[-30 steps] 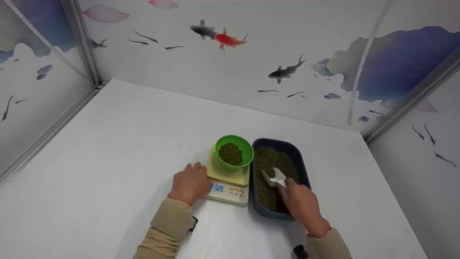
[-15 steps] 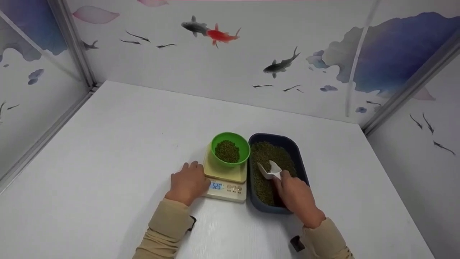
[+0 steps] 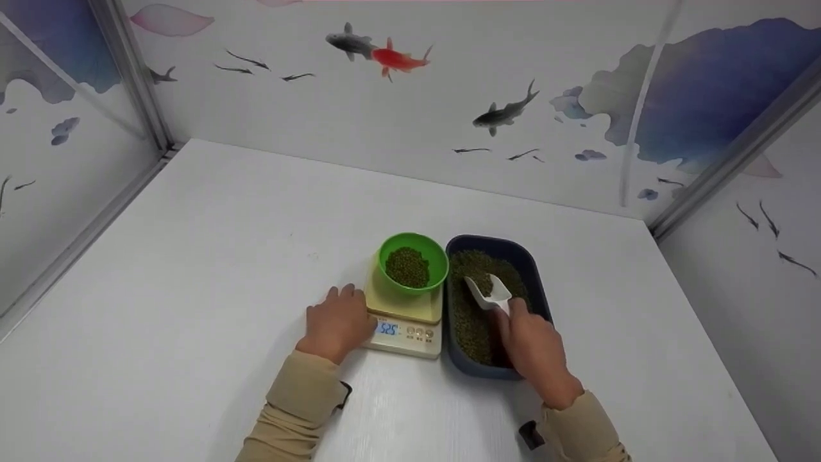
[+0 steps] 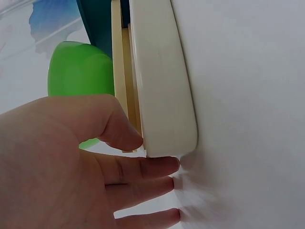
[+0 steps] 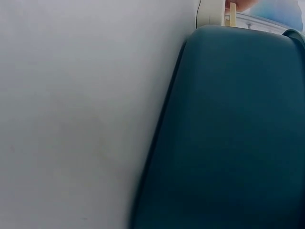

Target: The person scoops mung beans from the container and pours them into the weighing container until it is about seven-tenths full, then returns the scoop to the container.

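My left hand (image 3: 338,324) rests at the left side of a kitchen scale (image 3: 399,348) whose display reads 525. In the left wrist view, the bent thumb touches the scale's top edge and straight fingers (image 4: 147,168) lie against its side. A green bowl (image 3: 439,263) of small green-brown beans (image 3: 407,266) sits on the scale's yellow platform. My right hand (image 3: 537,346) grips the handle of a white scoop (image 3: 501,294), which holds some beans over a dark blue tub (image 3: 478,368). The right wrist view shows only the tub's outer wall (image 5: 238,124), with the right hand hidden.
The tub stands close along the scale's right side, partly filled with beans (image 3: 473,333). Both sit on a white table (image 3: 224,256). Printed panels with fish (image 3: 397,59) enclose the back and sides, with metal posts (image 3: 131,77) at the corners.
The scoop has shifted slightly within the tub and now tilts a little more, carrying beans. The left hand keeps its place at the scale; the reading is unchanged. The head view shifted slightly.
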The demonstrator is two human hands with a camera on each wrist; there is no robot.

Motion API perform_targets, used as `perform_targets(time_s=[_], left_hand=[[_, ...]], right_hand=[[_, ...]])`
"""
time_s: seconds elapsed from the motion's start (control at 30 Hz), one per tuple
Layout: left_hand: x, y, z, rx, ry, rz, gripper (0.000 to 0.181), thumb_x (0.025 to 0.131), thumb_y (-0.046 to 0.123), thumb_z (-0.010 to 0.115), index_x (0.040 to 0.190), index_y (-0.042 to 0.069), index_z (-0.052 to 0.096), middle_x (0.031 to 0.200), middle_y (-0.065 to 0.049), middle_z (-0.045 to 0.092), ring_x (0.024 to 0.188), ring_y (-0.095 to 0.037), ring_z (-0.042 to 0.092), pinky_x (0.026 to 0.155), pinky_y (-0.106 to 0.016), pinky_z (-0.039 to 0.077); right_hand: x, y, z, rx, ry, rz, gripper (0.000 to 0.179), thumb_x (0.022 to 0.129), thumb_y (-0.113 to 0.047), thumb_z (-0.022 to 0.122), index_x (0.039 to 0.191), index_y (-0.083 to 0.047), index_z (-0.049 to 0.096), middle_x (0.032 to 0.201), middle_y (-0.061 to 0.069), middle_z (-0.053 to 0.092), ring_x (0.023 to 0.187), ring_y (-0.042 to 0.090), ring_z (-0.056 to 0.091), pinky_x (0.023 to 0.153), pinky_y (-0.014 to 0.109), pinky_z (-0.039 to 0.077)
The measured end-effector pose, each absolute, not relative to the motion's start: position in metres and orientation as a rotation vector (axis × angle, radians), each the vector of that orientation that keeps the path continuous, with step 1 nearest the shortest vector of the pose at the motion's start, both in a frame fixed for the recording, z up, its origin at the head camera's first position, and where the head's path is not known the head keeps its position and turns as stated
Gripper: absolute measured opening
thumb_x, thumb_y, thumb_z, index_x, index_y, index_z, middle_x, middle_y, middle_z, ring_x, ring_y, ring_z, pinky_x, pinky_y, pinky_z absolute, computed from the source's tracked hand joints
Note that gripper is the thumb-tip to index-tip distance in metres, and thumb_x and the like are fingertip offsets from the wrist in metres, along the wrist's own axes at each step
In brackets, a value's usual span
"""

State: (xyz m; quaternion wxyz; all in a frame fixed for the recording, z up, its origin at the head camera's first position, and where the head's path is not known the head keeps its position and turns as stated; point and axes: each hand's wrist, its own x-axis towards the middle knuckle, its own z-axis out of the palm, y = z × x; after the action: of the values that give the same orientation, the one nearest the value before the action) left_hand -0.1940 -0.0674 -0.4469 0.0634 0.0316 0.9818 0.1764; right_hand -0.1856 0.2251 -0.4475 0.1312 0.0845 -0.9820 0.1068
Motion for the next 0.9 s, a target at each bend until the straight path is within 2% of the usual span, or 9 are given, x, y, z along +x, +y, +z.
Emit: perform_targets(time_s=[0.3,0.6,0.8,0.9], left_hand=[[-0.1967,-0.0685,-0.4450,0.085,2.964,0.529,0.042,0.082,0.024,0.048,0.116,0.000,0.053,0.120,-0.011,0.048,0.104,-0.031,0.045,0.078,-0.060,0.036],[-0.1909,-0.0648,-0.4497,0.113,3.006,0.533,0.035,0.081,0.023,0.051,0.107,0.000,0.057,0.110,-0.010,0.052,0.096,-0.029,0.048,0.070,-0.058,0.040],[-0.1922,-0.0654,-0.4493,0.107,2.996,0.516,0.038,0.082,0.023,0.049,0.111,0.000,0.055,0.118,-0.010,0.050,0.101,-0.030,0.047,0.074,-0.058,0.040],[-0.1937,-0.0662,-0.4478,0.105,2.997,0.514,0.038,0.082,0.023,0.048,0.111,0.000,0.055,0.116,-0.010,0.051,0.098,-0.029,0.047,0.073,-0.058,0.040]], right_hand=[[-0.1876,0.2239,-0.4469,0.173,-2.838,0.378,0.031,0.093,-0.034,0.042,0.102,-0.005,0.047,0.052,0.001,0.041,0.039,0.015,0.038,0.038,0.031,0.029],[-0.1792,0.2277,-0.4520,0.187,-2.732,0.390,0.032,0.093,-0.032,0.045,0.104,-0.003,0.047,0.047,-0.002,0.035,0.036,0.013,0.033,0.037,0.030,0.027],[-0.1802,0.2273,-0.4504,0.182,-2.714,0.393,0.032,0.093,-0.033,0.045,0.105,-0.003,0.046,0.047,-0.001,0.035,0.036,0.014,0.033,0.037,0.031,0.026],[-0.1827,0.2271,-0.4492,0.181,-2.703,0.397,0.032,0.093,-0.033,0.045,0.105,-0.004,0.047,0.047,-0.001,0.036,0.036,0.015,0.034,0.037,0.031,0.027]])
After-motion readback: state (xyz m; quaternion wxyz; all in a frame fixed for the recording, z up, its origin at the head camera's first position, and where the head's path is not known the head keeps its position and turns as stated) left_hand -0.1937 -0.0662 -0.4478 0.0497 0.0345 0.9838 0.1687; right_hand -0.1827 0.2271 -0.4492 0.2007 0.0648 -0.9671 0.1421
